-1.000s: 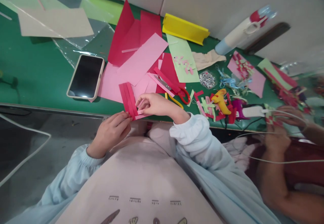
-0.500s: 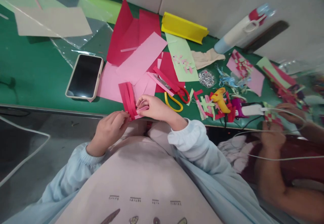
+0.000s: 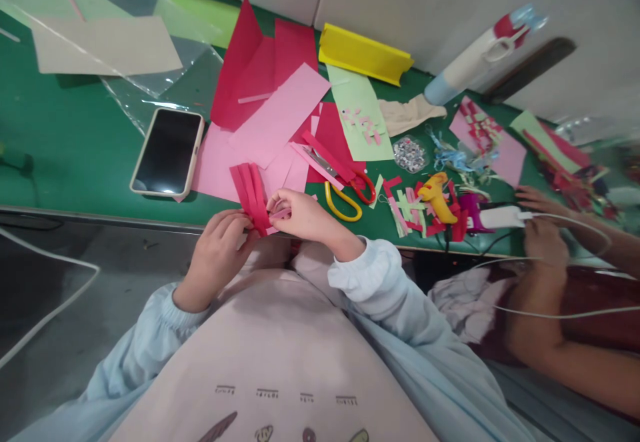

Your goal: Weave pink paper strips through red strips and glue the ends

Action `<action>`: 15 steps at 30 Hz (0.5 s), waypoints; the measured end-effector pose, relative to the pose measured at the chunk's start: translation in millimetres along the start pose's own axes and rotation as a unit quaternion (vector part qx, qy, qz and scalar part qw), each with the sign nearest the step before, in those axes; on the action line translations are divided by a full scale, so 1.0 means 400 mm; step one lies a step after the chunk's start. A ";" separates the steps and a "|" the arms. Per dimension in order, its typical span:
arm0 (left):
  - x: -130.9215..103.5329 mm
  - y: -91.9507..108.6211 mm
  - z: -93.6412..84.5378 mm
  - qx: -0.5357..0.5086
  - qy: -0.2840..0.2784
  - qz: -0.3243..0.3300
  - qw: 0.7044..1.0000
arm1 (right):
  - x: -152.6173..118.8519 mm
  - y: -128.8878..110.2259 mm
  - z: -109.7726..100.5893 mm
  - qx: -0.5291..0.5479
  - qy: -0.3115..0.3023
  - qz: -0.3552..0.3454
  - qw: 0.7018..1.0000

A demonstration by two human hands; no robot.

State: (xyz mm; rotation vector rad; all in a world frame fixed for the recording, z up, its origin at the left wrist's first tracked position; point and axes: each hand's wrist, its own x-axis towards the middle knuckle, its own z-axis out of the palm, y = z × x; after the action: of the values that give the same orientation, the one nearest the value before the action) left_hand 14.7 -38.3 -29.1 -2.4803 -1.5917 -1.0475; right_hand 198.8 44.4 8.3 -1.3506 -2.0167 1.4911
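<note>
Over the table's front edge, my left hand (image 3: 220,249) pinches the lower end of several red paper strips (image 3: 249,189), which fan upward. Close on its right, my right hand (image 3: 300,215) has its fingers closed on a thin pink paper strip (image 3: 283,214) at the right side of the red ones. The fingertips of both hands are a short way apart. Scissors with a red and yellow handle (image 3: 344,202) lie beyond my right hand, partly covered by red and pink strips. Pink sheets (image 3: 215,162) lie behind the red strips.
A phone (image 3: 167,152) lies at left, near a clear plastic bag (image 3: 193,75). Behind are red sheets (image 3: 295,49) and a yellow holder (image 3: 365,54). Paper scraps, a yellow glue gun (image 3: 437,197) and a white bottle (image 3: 475,59) are at right, beside another person's hands (image 3: 547,242).
The red strips have spread and tilted slightly left, and my left hand has shifted a little. At right, the other person's hands have moved, and the woven piece there no longer shows.
</note>
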 end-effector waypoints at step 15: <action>-0.002 -0.003 0.008 -0.050 -0.019 -0.077 0.996 | 0.011 0.023 0.032 -0.019 0.033 0.005 0.999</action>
State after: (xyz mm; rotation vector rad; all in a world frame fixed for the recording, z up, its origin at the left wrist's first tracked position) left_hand 15.2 -37.4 -32.5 -2.4878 -1.8109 -1.1306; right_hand 192.4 40.7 -6.0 -1.4064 -2.0100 1.4007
